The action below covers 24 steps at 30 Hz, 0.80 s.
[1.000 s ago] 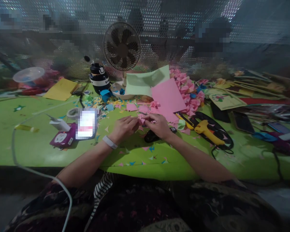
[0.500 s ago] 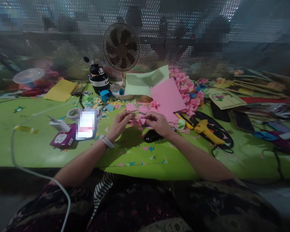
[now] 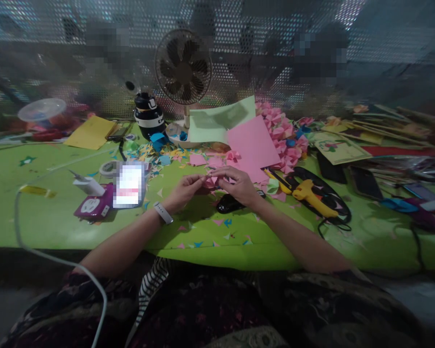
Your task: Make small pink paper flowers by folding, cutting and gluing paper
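A small folded piece of pink paper (image 3: 211, 182) sits between my hands, partly covered by the fingers. My left hand (image 3: 189, 189), with a pale watch strap on its wrist, pinches the paper's left side between thumb and fingers. From the right, my right hand (image 3: 238, 184) has its fingers bent over the same piece, the index finger reaching across the top. Under my right hand lies a glossy black object (image 3: 227, 204), partly hidden. Just beyond the hands is a large pink sheet (image 3: 253, 142), beside a heap of folded pink paper pieces (image 3: 288, 152).
On the right are a yellow glue gun (image 3: 315, 197), a yellow-handled cutter (image 3: 278, 180) and phones (image 3: 365, 182). A lit phone (image 3: 129, 186) and purple box (image 3: 93, 205) stand left. Behind are a black jug (image 3: 148, 118) and fan (image 3: 183, 67). A white cable (image 3: 58, 258) hangs over the front edge.
My hands have come closer together around the pink paper. The right index finger now stretches farther left over it, and my left hand has shifted slightly right and down.
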Available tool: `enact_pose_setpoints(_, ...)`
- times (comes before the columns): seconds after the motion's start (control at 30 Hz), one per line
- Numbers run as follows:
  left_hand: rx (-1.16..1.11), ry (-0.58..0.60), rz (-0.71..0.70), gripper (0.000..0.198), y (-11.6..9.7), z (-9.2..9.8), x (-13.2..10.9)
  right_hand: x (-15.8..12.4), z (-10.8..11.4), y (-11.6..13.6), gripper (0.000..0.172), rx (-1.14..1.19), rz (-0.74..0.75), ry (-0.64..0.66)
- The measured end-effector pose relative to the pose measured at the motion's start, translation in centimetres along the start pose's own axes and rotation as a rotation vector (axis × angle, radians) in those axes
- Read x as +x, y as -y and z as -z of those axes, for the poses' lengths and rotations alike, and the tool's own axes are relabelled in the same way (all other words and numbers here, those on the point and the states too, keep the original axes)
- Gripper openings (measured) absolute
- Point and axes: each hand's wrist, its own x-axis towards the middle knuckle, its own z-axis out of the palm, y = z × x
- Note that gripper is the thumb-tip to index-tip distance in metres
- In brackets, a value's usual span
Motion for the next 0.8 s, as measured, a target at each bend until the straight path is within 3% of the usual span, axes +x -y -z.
enact_pose_setpoints(0.27,-0.104,-0.016,0.014,0.041,0.28,-0.15,0.08,-0.24,-0.21,0.32,0.012,-0.070,0.052,-0.043)
enact_pose_setpoints(0.43,-0.118,-0.027,-0.013,0.041,0.41,0.00,0.02,-0.33,-0.28,0.22,0.021,-0.166,0.113,-0.024)
enact_pose_setpoints(0.8,-0.161,-0.125,-0.028,0.033,-0.08,0.36,0.16,-0.98,-0.82,0.14,0.044,-0.625,0.195,0.084)
